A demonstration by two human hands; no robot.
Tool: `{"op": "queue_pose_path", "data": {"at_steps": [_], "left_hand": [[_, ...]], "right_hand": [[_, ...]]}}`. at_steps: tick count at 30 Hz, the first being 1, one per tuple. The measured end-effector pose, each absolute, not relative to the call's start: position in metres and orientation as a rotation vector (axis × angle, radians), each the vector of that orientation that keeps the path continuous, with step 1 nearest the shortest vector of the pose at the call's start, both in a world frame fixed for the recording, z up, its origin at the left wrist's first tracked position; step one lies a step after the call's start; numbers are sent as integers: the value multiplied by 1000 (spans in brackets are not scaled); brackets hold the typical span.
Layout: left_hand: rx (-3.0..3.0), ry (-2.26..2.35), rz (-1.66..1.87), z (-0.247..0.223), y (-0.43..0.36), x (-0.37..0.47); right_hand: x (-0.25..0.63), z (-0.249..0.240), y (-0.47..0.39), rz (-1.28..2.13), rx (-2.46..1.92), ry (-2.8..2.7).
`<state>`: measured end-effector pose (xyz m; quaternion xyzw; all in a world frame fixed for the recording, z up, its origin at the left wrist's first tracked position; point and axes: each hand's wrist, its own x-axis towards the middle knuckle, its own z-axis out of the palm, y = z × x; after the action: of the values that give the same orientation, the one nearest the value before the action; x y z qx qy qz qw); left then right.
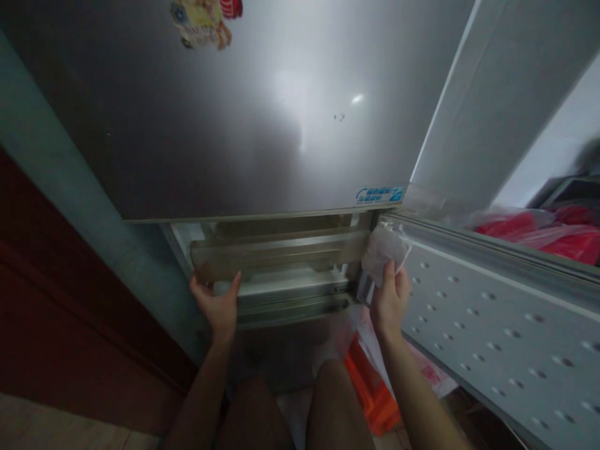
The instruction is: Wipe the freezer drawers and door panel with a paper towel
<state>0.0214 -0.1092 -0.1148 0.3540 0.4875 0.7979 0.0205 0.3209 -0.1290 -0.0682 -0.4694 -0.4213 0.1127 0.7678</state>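
I face a steel fridge from low down; its upper door (262,119) is closed. Below it, a lower compartment stands open with a clear plastic drawer (276,253) at the front. My left hand (216,304) grips the drawer's lower left edge, thumb and fingers wrapped around it. My right hand (389,299) holds a crumpled white cloth (383,248) pressed against the right end of the drawer, next to the opened lower door (497,312). My knees (300,406) show at the bottom.
The opened door's inner panel, white with rows of dimples, swings out to the right. Red bags (539,228) lie above it. An orange object (375,394) sits on the floor under my right arm. A dark red cabinet (70,325) stands left. Magnets (204,22) stick on the door.
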Motion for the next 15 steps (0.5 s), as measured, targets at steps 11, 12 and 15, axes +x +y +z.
{"op": "queue_pose_path", "data": {"at_steps": [11,12,15], "left_hand": [[1115,1505,2467,-114,-109,21],[1118,1508,2465,-115,-109,21],[1110,1511,2466,-115,-109,22]], "right_hand": [[314,-72,-102,-265,-930,-1336],[312,-75,-95,-305,-916,-1432],[302,-82,-78,-411,-941,-1569]]}}
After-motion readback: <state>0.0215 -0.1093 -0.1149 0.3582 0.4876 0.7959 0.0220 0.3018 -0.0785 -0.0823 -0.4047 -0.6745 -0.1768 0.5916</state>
